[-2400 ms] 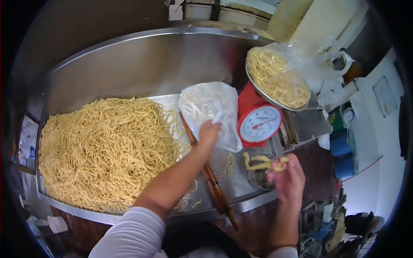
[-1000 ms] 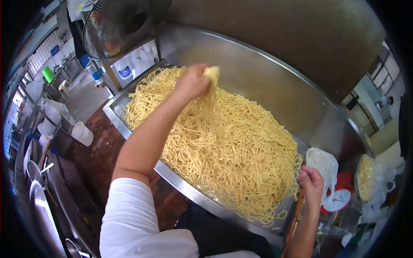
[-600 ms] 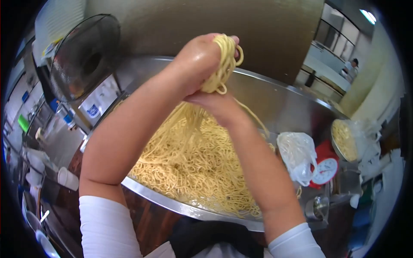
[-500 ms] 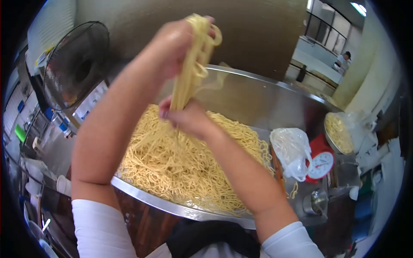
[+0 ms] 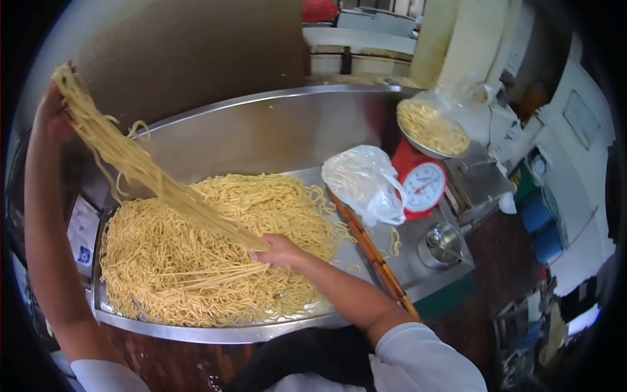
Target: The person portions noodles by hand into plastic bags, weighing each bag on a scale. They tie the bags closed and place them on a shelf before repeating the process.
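Observation:
A long bundle of yellow noodles (image 5: 147, 166) stretches slantwise between my two hands. High at the left, my left hand (image 5: 57, 108) is closed around its upper end, with a few strands hanging loose. My right hand (image 5: 282, 251) grips the lower end just over the pile, and some strands trail from it to the left. Below lies a wide heap of noodles (image 5: 189, 261), spread over a shallow stainless steel tray (image 5: 261, 124) with a raised back wall.
Right of the heap are a knotted plastic bag (image 5: 366, 179), wooden sticks (image 5: 372, 255) and a red dial scale (image 5: 423, 186) bearing a bowl of noodles (image 5: 431, 127). A metal cup (image 5: 443, 245) stands near the right corner. A pillar (image 5: 460, 49) rises behind.
My left hand has swung down and far to the left, drawing the noodle bundle out at a slant. The hands are farther apart, and the view has turned right.

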Action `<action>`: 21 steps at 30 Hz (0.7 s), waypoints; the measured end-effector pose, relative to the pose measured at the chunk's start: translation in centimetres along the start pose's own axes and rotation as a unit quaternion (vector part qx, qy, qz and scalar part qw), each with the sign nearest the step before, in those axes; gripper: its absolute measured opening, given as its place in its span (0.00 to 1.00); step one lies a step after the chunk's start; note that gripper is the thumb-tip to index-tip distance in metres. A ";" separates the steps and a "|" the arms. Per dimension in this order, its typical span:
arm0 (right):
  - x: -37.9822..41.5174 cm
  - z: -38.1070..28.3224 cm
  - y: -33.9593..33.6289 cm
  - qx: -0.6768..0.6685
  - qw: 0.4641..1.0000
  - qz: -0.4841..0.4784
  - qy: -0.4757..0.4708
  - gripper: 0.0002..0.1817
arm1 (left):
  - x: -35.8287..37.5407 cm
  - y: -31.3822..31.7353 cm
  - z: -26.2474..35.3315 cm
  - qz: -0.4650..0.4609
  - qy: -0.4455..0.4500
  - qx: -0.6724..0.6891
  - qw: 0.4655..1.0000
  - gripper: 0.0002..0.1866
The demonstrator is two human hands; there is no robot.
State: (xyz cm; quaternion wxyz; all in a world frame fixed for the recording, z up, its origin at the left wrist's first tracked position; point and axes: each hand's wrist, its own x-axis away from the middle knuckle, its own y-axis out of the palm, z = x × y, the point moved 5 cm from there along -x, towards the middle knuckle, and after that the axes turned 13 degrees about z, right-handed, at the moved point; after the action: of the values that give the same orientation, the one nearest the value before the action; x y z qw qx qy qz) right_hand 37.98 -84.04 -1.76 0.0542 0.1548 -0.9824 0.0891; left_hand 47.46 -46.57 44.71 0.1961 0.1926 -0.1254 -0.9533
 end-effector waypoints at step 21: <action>2.4 -19.3 -3.6 0.162 0.959 0.089 -0.216 0.37 | 14.0 9.8 -7.5 -0.030 -0.074 -0.089 0.993 0.15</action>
State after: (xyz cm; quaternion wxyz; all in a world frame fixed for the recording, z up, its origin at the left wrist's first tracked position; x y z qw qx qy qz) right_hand 38.31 -84.39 18.04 -0.1934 0.0889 -0.9528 0.2164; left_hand 41.85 -62.42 36.62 0.1741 0.1072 -0.0488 -0.9777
